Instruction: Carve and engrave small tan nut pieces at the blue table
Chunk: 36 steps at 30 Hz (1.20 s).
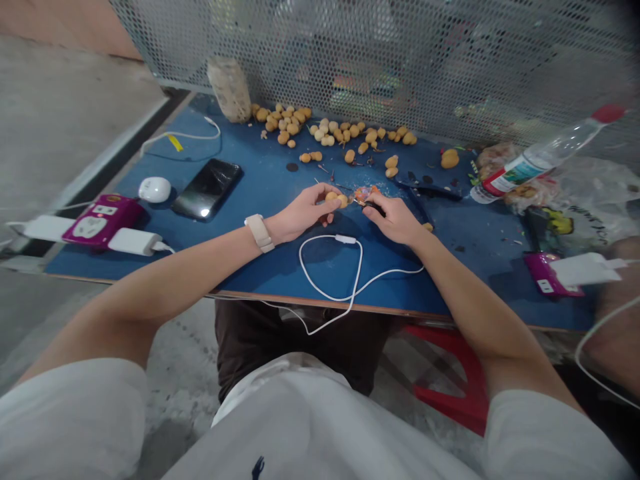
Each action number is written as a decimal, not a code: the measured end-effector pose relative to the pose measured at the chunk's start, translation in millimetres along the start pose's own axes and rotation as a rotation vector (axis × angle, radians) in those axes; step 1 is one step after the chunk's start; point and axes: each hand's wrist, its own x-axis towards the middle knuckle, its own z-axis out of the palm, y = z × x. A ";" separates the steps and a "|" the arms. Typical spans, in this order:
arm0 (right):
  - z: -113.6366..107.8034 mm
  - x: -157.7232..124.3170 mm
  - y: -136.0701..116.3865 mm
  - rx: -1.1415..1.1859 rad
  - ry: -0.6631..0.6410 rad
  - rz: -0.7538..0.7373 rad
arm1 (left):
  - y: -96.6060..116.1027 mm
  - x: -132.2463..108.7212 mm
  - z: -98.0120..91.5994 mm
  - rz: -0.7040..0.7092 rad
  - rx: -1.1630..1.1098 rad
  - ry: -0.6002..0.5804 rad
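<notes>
My left hand, with a pale band at the wrist, is closed on a small tan two-lobed gourd above the blue table. My right hand is wrapped round a small black-handled tool. The tool's metal tip is at or very near the right end of the gourd; its exact kind is hidden by the fingers. Just behind the tip lies a crumpled orange and purple piece. Several more small gourds are spread along the back of the table.
A phone, a white case and a purple power strip lie left. A clear jar stands by the mesh panel. A dark tool and leaning bottle are right. A white cable loops in front.
</notes>
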 end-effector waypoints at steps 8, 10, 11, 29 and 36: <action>-0.5 -0.2 -0.4 0.004 0.021 -0.011 | -1.2 0.4 -1.5 0.007 -0.009 -0.008; -0.6 -0.1 -1.3 0.007 0.023 -0.010 | -0.7 0.2 -1.1 0.000 -0.007 -0.003; -0.5 0.0 -1.7 0.009 0.024 -0.009 | -0.5 0.1 -0.9 -0.003 -0.007 0.001; -0.1 -0.7 -3.9 0.014 0.013 -0.011 | -0.6 0.4 -0.5 0.005 0.008 0.007; -0.9 0.0 -6.5 0.011 0.011 -0.002 | -2.2 0.4 -1.3 0.014 0.000 0.000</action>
